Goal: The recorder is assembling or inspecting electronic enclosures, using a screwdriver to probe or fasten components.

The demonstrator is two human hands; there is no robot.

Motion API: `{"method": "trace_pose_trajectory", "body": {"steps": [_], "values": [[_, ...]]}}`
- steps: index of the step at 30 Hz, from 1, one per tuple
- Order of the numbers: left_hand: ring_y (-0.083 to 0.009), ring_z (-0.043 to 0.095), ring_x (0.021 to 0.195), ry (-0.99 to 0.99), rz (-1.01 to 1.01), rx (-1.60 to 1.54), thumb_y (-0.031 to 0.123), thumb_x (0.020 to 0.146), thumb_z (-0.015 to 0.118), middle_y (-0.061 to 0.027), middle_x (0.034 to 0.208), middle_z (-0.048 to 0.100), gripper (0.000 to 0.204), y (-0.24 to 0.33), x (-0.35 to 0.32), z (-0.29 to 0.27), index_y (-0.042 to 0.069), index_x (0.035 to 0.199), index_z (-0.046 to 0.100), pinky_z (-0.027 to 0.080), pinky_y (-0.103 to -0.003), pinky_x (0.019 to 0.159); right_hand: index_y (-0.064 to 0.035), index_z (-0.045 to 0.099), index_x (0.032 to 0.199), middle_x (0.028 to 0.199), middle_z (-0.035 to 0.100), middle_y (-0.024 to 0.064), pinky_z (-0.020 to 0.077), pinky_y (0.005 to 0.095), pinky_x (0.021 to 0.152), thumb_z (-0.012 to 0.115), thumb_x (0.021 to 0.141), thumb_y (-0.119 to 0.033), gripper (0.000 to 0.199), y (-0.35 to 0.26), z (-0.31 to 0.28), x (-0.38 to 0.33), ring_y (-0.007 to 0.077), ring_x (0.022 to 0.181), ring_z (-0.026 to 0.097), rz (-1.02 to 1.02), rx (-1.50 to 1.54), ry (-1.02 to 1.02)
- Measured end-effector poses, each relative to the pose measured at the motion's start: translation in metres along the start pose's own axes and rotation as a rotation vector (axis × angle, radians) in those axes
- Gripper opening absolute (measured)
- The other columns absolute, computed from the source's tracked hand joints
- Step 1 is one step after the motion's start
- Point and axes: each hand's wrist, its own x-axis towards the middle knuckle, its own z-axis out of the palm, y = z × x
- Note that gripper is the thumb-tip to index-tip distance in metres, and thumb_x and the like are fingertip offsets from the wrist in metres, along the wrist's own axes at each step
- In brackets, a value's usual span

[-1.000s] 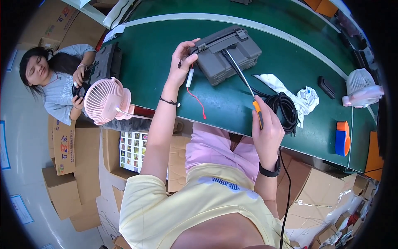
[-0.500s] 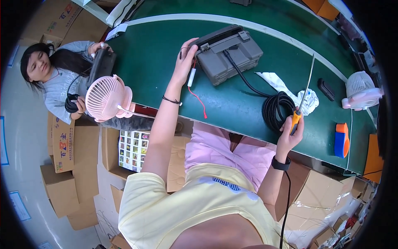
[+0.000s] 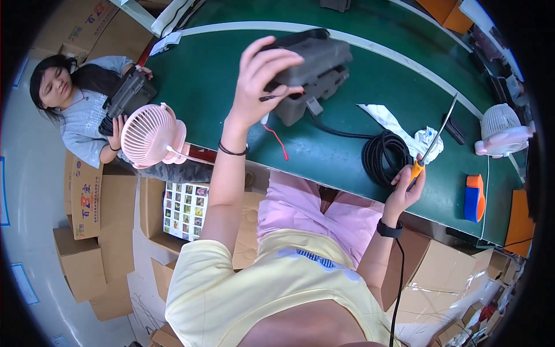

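My left hand (image 3: 257, 87) grips the left side of a dark grey plastic box (image 3: 324, 63) with latches, which is tilted over the green table. Its fingers lie over the top and the thumb is near the front edge. A thin red lead (image 3: 277, 141) hangs below that hand, and its white sleeve is partly hidden. From the box, a black cable runs right to a coil (image 3: 378, 157) on the table. In my right hand (image 3: 403, 194), beside the coil, is a screwdriver (image 3: 415, 170) with a yellow handle, its metal shaft pointing up and away.
White crumpled material (image 3: 429, 141) and a small black plastic part (image 3: 454, 129) lie right of the coil. Farther right are an orange-and-blue tape roll (image 3: 474, 199) and a white-pink fan (image 3: 504, 130). A pink fan (image 3: 150, 136) stands left, before a co-worker (image 3: 92, 110) holding a similar box.
My left hand has tipped the box over, turning its latched side downward, and its fingers now reach across the top. The screwdriver leans farther right in my right hand.
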Motion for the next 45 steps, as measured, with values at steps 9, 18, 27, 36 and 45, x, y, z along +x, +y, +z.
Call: {"method": "trace_pose_trajectory", "body": {"steps": [9, 18, 27, 36, 45], "values": [[-0.0394, 0.04, 0.137, -0.34, -0.098, 0.058, 0.015, 0.075, 0.078, -0.0046, 0.144, 0.05, 0.051, 0.013, -0.024, -0.004, 0.027, 0.124, 0.068, 0.049, -0.049, 0.105, -0.0015, 0.048, 0.142, 0.083, 0.051, -0.0002, 0.0375, 0.0177, 0.058, 0.053, 0.104, -0.016, 0.04, -0.02, 0.009, 0.006, 0.0037, 0.067, 0.045, 0.14, 0.002, 0.006], [-0.0407, 0.041, 0.139, -0.389, -0.282, 0.23, -0.005, 0.083, 0.062, -0.0078, 0.149, 0.048, 0.051, 0.024, -0.025, -0.013, 0.02, 0.128, 0.065, 0.042, -0.049, 0.11, -0.0034, 0.049, 0.141, 0.087, 0.059, 0.001, 0.0443, 0.0171, 0.058, 0.052, 0.105, -0.019, 0.039, -0.042, -0.001, 0.01, 0.0042, 0.069, 0.055, 0.194, 0.0, -0.099], [-0.0373, 0.049, 0.132, -0.209, -0.372, -0.009, 0.029, 0.059, 0.094, -0.0094, 0.151, 0.036, 0.079, 0.017, -0.034, 0.025, 0.019, 0.129, 0.059, 0.051, -0.046, 0.103, -0.0049, 0.061, 0.132, 0.091, 0.067, 0.0062, 0.0484, 0.0239, 0.066, 0.064, 0.098, -0.018, 0.037, -0.051, 0.014, -0.006, 0.01, 0.07, 0.058, 0.15, -0.316, -0.331], [-0.0352, 0.042, 0.137, -0.232, -0.427, -0.246, 0.027, 0.052, 0.096, -0.0096, 0.152, 0.033, 0.094, -0.041, -0.02, 0.02, 0.022, 0.136, 0.054, 0.047, -0.046, 0.106, -0.0038, 0.063, 0.129, 0.11, 0.071, 0.0187, 0.0531, 0.0333, 0.085, 0.066, 0.095, -0.016, 0.036, -0.068, 0.03, -0.011, 0.0274, 0.093, 0.07, 0.062, -0.474, -0.437], [-0.0332, 0.041, 0.138, -0.327, -0.363, -0.364, 0.019, 0.054, 0.093, -0.009, 0.153, 0.035, 0.089, -0.038, -0.018, 0.011, 0.019, 0.135, 0.055, 0.043, -0.045, 0.108, 0.0001, 0.045, 0.138, 0.111, 0.066, 0.0087, 0.0464, 0.0192, 0.067, 0.051, 0.104, -0.012, 0.036, -0.066, 0.016, -0.006, 0.0068, 0.081, 0.057, 0.124, -0.266, -0.21]]}}
